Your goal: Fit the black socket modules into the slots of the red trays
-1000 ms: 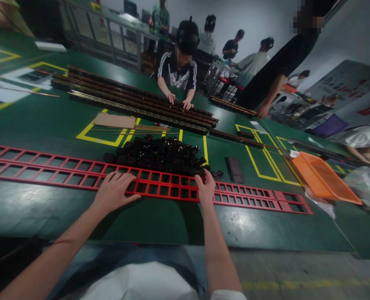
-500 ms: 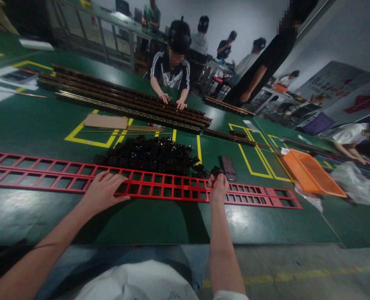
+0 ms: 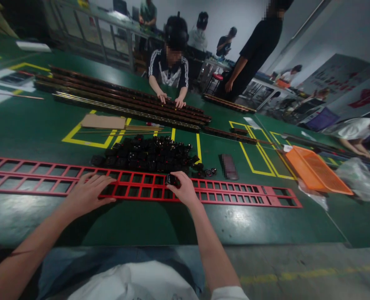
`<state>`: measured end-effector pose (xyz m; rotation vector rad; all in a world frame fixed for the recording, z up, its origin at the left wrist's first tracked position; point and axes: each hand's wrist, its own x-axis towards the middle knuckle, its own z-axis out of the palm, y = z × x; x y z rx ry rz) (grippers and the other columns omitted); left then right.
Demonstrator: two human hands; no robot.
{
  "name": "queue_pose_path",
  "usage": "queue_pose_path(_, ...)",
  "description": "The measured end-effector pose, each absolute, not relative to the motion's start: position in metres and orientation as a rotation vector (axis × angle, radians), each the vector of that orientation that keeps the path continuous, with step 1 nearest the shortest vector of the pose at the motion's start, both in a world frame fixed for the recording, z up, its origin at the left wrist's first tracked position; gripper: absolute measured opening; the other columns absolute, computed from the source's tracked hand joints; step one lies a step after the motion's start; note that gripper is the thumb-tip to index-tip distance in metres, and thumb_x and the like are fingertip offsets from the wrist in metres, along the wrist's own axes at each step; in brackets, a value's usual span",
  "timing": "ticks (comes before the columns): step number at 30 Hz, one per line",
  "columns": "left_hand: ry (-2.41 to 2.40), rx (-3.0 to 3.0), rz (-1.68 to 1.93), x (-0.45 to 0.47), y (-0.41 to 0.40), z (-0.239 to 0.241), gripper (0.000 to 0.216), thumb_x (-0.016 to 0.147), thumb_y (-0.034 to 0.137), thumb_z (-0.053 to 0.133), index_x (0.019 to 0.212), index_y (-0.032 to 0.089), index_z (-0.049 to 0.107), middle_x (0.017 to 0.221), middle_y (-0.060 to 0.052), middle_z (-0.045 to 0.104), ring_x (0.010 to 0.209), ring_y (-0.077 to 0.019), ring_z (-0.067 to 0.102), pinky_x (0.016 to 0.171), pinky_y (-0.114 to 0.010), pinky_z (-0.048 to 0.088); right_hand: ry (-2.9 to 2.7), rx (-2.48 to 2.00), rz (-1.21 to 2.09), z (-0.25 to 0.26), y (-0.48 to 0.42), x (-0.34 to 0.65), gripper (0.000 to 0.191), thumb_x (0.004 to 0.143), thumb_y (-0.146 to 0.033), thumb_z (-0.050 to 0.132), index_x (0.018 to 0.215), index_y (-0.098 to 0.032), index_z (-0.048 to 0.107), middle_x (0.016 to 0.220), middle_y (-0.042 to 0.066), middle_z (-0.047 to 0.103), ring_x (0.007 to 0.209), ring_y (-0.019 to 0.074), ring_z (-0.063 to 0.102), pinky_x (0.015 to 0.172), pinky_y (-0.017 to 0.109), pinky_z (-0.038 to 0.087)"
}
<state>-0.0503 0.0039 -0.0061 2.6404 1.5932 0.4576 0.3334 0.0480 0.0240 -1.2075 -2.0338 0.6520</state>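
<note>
A green worktop fills a busy workroom, its near edge running just in front of a seated person in a pale top. A long red frame of rectangular cells in two rows lies roughly parallel to that near edge, its left end out of view. Long dark rails lie side by side toward the far edge, where a co-worker in striped sleeves rests both hands on them. An orange basket sits on the right-hand part of the worktop, beyond the frame's right end. A heap of black parts is piled just past the frame's far side, with a flat piece of cardboard farther toward the far edge.

The person's left hand lies palm down across the frame, fingers extended and thumb spread. The right hand pinches a small black block between thumb and fingers over the frame, right of the left hand; whether the block sits inside a cell is hard to tell, as the fingers partly cover it.
</note>
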Motion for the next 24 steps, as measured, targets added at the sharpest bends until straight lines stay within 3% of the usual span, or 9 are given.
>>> queue_pose_path(7,1.75,2.599,0.503,-0.028,-0.004,0.017,0.053,0.082,0.058,0.062,0.12,0.022,0.066,0.138,-0.013,0.06,0.128,-0.0405,0.048,0.109,-0.059,0.031,-2.161,-1.233,0.453,0.017,0.05,0.332,0.044,0.085,-0.022,0.072,0.127,-0.022,0.062,0.118,0.011,0.066,0.11,0.0274,0.06,0.098,0.047,0.05)
queue_pose_path(14,1.39,2.621,0.658,0.076,0.012,0.028,0.038,0.095,0.033,0.054,0.131,0.021,0.058,0.136,-0.009,0.062,0.126,-0.0256,0.053,0.116,-0.049,0.03,-2.236,-1.259,0.348,0.015,0.048,0.332,0.047,0.087,-0.02,0.067,0.133,-0.02,0.059,0.12,0.012,0.066,0.113,0.0274,0.058,0.1,0.048,0.049)
queue_pose_path(24,1.323,2.562,0.63,0.124,0.026,0.009,0.051,0.096,0.031,0.053,0.144,0.016,0.045,0.14,-0.011,0.059,0.13,-0.0234,0.052,0.119,-0.046,0.029,-2.247,-1.299,0.29,0.016,0.043,0.328,0.052,0.085,-0.011,0.056,0.137,-0.019,0.057,0.124,0.011,0.063,0.116,0.0263,0.054,0.103,0.046,0.048)
